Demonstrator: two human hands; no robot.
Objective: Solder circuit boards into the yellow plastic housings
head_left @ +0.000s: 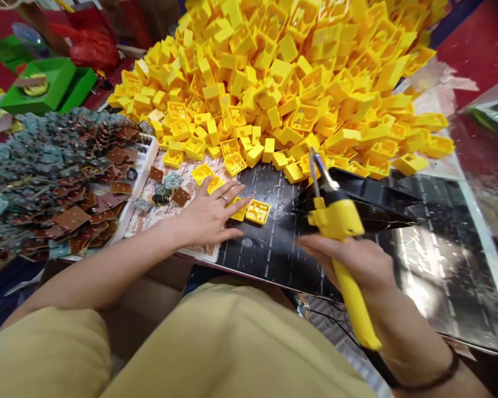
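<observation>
My right hand [365, 262] is wrapped round a yellow pistol-shaped soldering gun [343, 218], its metal tip pointing away from me toward the yellow heap. My left hand [209, 215] lies with its fingers spread over a short row of yellow plastic housings on the table; my palm and fingers partly hide them. At the row's right end, just past my fingertips, one square housing [258, 211] lies with its moulded inside facing up. Another yellow housing [202, 173] shows beyond my fingers. Left of this hand lie small brown circuit boards [181, 196] with grey parts.
A tall heap of yellow housings [249, 94] covers the back of the table [282, 249]. Many brown boards with wires [70, 218] are piled at the left, behind a white edge strip [143, 171]. A black holder [365, 193] stands beyond the gun. Green trays [41, 85] are far left.
</observation>
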